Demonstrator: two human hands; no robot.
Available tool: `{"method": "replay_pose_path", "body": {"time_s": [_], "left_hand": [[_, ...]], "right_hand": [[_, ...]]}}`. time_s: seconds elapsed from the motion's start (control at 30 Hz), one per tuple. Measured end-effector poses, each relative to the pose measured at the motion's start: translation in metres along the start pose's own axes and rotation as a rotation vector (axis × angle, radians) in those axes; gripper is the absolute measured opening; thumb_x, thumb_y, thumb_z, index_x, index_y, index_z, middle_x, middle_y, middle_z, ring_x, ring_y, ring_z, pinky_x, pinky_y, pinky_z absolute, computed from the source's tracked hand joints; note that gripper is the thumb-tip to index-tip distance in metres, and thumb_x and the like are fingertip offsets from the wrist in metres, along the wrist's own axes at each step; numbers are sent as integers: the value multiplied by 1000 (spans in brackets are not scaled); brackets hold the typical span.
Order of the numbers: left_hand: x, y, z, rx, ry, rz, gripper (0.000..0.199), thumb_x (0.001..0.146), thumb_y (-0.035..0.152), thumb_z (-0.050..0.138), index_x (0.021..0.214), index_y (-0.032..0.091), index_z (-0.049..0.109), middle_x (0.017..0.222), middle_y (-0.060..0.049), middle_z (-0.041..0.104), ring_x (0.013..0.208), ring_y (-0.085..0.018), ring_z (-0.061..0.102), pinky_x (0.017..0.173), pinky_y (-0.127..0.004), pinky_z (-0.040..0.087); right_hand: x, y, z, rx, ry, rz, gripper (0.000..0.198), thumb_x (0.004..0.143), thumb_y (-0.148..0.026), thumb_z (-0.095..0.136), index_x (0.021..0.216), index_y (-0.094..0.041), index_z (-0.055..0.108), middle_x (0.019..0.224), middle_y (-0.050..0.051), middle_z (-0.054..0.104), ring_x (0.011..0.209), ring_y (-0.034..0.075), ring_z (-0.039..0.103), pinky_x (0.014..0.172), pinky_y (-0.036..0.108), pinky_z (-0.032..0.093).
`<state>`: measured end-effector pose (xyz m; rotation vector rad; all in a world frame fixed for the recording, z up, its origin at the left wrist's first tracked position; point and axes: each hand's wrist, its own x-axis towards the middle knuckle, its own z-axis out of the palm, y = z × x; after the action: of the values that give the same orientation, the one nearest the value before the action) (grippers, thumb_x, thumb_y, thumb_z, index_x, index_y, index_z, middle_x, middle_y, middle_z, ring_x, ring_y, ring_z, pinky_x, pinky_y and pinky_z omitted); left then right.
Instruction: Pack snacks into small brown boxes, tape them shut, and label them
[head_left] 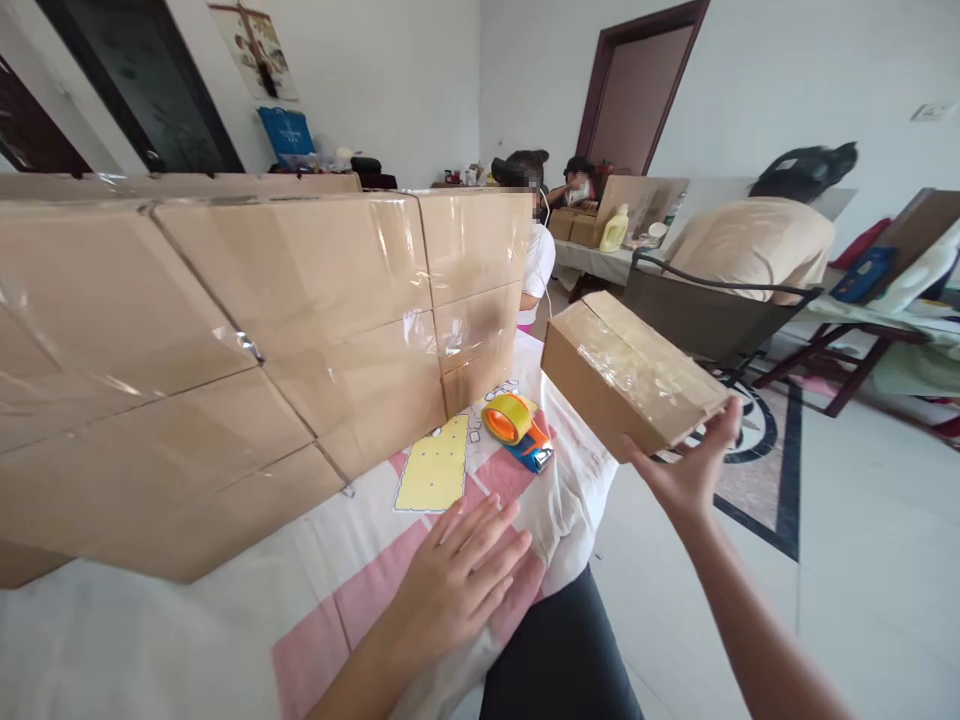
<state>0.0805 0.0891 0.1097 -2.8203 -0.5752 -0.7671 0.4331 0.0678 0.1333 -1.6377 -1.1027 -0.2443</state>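
Note:
My right hand grips the near end of a cardboard box, its top sealed with crinkled clear tape. The box is held up and tilted, off the right edge of the cloth-covered table. Over the cloth my left hand is open, palm down with its fingers stretched out; nothing is in it. Just beyond its fingers lie a tape dispenser with an orange and blue body and a yellow roll, and a yellow printed patch of the cloth.
A wall of taped cardboard boxes stands along the table's left and back. Several people sit beyond, one with their back turned in a dark chair at the right. A yellow bottle stands on a far table.

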Motion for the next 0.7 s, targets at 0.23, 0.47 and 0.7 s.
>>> {"method": "replay_pose_path", "body": {"time_s": [0.23, 0.47, 0.7], "left_hand": [[4, 4, 66, -259, -456, -61, 72, 98, 53, 52, 163, 30, 29, 165, -2, 35, 151, -27, 40, 122, -48, 41], [0, -1, 93, -207, -494, -26, 81, 94, 60, 55, 162, 21, 33, 161, -6, 42, 148, -31, 44, 120, -46, 43], [-11, -5, 115, -14, -248, 35, 57, 101, 43, 47, 152, 19, 49, 152, -2, 55, 138, -23, 55, 113, -37, 48]], "right_hand": [[63, 111, 130, -78, -194, 66, 136, 67, -69, 76, 160, -8, -3, 160, 29, 17, 151, 45, 20, 122, 61, 25], [138, 86, 270, -80, -499, 124, 137, 64, -52, 84, 164, -11, -1, 155, 27, 31, 143, 42, 32, 117, 55, 31], [125, 93, 310, -322, -721, -62, 55, 94, -55, 51, 138, -25, 64, 149, 16, 53, 137, 41, 38, 111, 64, 26]]}}
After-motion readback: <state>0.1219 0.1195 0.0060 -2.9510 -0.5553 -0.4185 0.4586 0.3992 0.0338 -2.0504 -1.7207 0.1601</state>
